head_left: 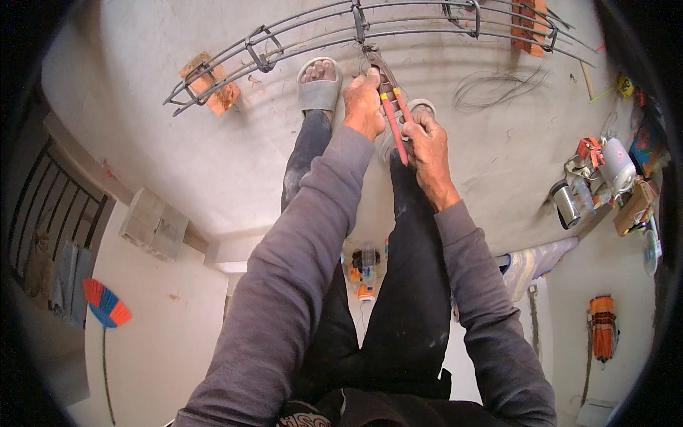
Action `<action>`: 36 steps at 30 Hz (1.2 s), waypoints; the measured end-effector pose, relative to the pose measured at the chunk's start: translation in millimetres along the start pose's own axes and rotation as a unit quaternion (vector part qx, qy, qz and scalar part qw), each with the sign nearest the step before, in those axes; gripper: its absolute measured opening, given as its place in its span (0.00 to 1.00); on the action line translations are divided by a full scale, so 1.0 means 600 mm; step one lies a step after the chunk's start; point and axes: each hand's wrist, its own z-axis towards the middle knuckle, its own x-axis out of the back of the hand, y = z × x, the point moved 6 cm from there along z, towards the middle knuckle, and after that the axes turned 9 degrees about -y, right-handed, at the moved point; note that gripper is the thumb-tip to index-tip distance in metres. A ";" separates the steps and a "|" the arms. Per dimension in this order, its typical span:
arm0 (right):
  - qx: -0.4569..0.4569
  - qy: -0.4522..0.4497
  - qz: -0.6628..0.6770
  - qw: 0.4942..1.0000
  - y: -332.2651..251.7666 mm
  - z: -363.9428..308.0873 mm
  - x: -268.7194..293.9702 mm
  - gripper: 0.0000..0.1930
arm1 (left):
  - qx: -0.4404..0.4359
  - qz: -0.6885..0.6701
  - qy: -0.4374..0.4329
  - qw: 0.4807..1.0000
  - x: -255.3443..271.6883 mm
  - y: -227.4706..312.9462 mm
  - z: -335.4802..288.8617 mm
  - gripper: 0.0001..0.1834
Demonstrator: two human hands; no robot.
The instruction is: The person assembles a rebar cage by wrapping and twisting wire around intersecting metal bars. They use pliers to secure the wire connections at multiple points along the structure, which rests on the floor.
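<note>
Head cam: rebar cage [360, 23] runs in a curve across the top, long bars w/ square stirrups, raised on a brick [213, 84] under its L end and a second brick [527, 28] nr its R end. Your R hand [429, 146] is clamped on the red-handled pincers [395, 117], just your side of the cage's mid stirrup; pincer head points up at the near bar, contact unclear. Your L hand [364, 105] is curled against the pincers' L side, thumb up nr the head, also just below the cage; can't tell if it grips the tool or a wire. Loose wire coil [491, 78] lies on the floor below the cage's R part. Your L sandal [318, 96] is just below the cage, L of its mid stirrup. Silver-black flask [565, 204] is well below the cage's R end, w/ other clutter.
</note>
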 end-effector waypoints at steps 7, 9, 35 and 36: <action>-0.053 0.032 0.070 0.996 -0.037 -0.007 -0.010 0.19 | 0.006 0.180 -0.071 0.981 0.009 0.015 -0.012 0.14; -0.048 0.018 0.098 0.994 -0.046 -0.011 -0.007 0.19 | 0.087 0.156 -0.111 0.978 -0.002 0.009 -0.030 0.14; 0.020 -0.020 -0.024 0.999 -0.039 -0.012 0.022 0.23 | -0.181 0.509 -0.016 0.841 0.048 0.033 -0.010 0.27; 0.025 -0.021 -0.040 0.999 -0.044 -0.011 0.018 0.23 | -0.224 0.541 -0.018 0.810 0.057 0.035 0.005 0.27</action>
